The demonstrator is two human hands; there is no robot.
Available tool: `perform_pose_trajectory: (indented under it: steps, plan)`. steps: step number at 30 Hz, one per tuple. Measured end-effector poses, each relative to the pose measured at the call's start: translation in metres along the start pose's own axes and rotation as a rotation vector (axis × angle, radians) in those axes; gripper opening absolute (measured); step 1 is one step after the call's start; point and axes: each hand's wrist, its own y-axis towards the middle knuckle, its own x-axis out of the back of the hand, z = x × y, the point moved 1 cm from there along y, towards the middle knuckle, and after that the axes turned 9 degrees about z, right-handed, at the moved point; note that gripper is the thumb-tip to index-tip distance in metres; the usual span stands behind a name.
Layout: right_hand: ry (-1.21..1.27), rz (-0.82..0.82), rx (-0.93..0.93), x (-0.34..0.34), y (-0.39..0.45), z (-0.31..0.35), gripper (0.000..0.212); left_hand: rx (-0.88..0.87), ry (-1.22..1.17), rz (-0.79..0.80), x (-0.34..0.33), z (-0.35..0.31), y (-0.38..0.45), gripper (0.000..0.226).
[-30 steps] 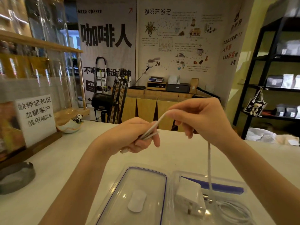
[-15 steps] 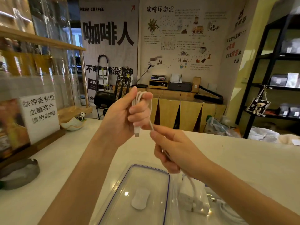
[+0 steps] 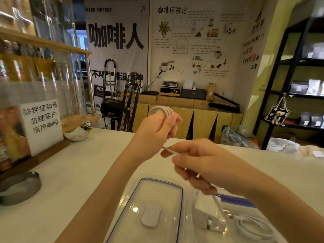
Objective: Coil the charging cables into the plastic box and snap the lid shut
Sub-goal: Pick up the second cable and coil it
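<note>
My left hand [image 3: 156, 132] grips the white cable [image 3: 160, 110] loops above the lid [image 3: 149, 207]; my right hand [image 3: 201, 165] pinches the strand. I should feed evenly, same loop size.

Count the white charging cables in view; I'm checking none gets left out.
2: one cable looped in the left hand, another coiled cable in the box. More may be hidden.

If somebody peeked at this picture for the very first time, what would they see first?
Probably the two hands in the middle: the left hand is raised with loops of white cable wound on its fingers, and the right hand just below it pinches the loose strand. Next, the clear plastic lid with a blue edge lying flat on the white counter at the bottom, and the big black letters on the banner behind.
</note>
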Motion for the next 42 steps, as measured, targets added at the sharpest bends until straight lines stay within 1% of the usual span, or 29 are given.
perform_pose_trajectory:
  steps: [2,3,4,6,8,9,11,12,14,16,18,20,22,24,25,27,29,31,33,35,37,38,40,41,42]
  plan:
    - [-0.109,-0.078,0.015,0.009,-0.005,0.008,0.015,0.051,0.106,0.091,-0.002,-0.002,-0.001,0.025]
    - [-0.158,-0.121,0.032,0.014,-0.007,0.012,0.014,0.082,0.107,0.169,-0.003,-0.003,-0.002,0.027]
    - [-0.196,-0.159,0.057,0.019,-0.009,0.016,0.013,0.114,0.05,0.268,-0.003,-0.004,-0.003,0.03]
    - [-0.203,-0.205,0.113,0.03,-0.013,0.024,0.011,0.194,-0.217,0.476,0.0,-0.006,-0.006,0.037]
    - [-0.167,-0.213,0.159,0.039,-0.016,0.029,0.011,0.248,-0.531,0.642,0.003,-0.008,-0.008,0.043]
    - [-0.16,-0.214,0.185,0.042,-0.017,0.031,0.013,0.234,-0.676,0.722,0.005,-0.01,-0.009,0.044]
    - [-0.134,-0.234,0.246,0.046,-0.016,0.03,0.016,0.153,-0.928,0.872,0.008,-0.013,-0.009,0.043]
    - [-0.109,-0.257,0.275,0.047,-0.014,0.029,0.017,0.115,-1.042,0.903,0.01,-0.015,-0.009,0.043]
    - [-0.078,-0.317,0.308,0.048,-0.009,0.024,0.02,0.064,-1.341,0.88,0.015,-0.019,-0.008,0.042]
    - [-0.08,-0.331,0.305,0.044,-0.002,0.018,0.02,0.012,-1.653,0.783,0.018,-0.021,-0.006,0.039]
    - [-0.086,-0.303,0.249,0.037,0.004,0.011,0.019,-0.054,-1.828,0.621,0.019,-0.019,-0.005,0.038]
    - [-0.108,-0.25,0.167,0.028,0.01,0.002,0.021,-0.092,-1.894,0.469,0.019,-0.015,-0.003,0.039]
    - [-0.132,-0.159,0.087,0.016,0.012,-0.004,0.024,-0.085,-1.859,0.259,0.018,-0.011,0.0,0.04]
    - [-0.133,-0.083,0.05,0.005,0.013,-0.008,0.027,-0.038,-1.633,-0.012,0.016,-0.004,0.002,0.043]
    - [-0.129,-0.067,0.044,0.001,0.013,-0.009,0.028,-0.021,-1.495,-0.105,0.015,-0.001,0.003,0.043]
    - [-0.141,-0.067,0.025,-0.002,0.012,-0.009,0.027,0.017,-1.254,-0.204,0.009,-0.001,0.004,0.039]
    - [-0.19,-0.066,-0.004,-0.004,0.009,-0.008,0.024,0.037,-1.014,-0.234,0.003,0.0,0.003,0.035]
    - [-0.271,-0.058,-0.022,-0.007,0.004,-0.007,0.025,0.01,-0.754,-0.238,-0.001,0.003,0.002,0.033]
    - [-0.344,-0.094,-0.019,-0.013,-0.003,-0.006,0.026,-0.014,-0.467,-0.245,-0.003,0.009,0.002,0.032]
    - [-0.478,-0.192,0.012,-0.018,-0.009,-0.006,0.027,0.015,-0.269,-0.221,-0.006,0.012,0.001,0.032]
    - [-0.703,-0.296,0.064,-0.019,-0.013,-0.003,0.028,0.069,-0.111,-0.118,-0.013,0.011,0.0,0.031]
    - [-0.799,-0.354,0.101,-0.019,-0.015,-0.002,0.028,0.098,-0.048,-0.047,-0.016,0.008,0.0,0.03]
    - [-0.986,-0.493,0.251,-0.012,-0.017,-0.003,0.03,0.151,-0.012,0.1,-0.018,0.005,-0.001,0.032]
    - [-1.042,-0.548,0.301,-0.005,-0.019,-0.006,0.03,0.17,-0.045,0.185,-0.018,0.003,-0.001,0.036]
    - [-1.024,-0.61,0.358,0.002,-0.023,-0.008,0.029,0.191,-0.124,0.288,-0.017,0.001,-0.002,0.04]
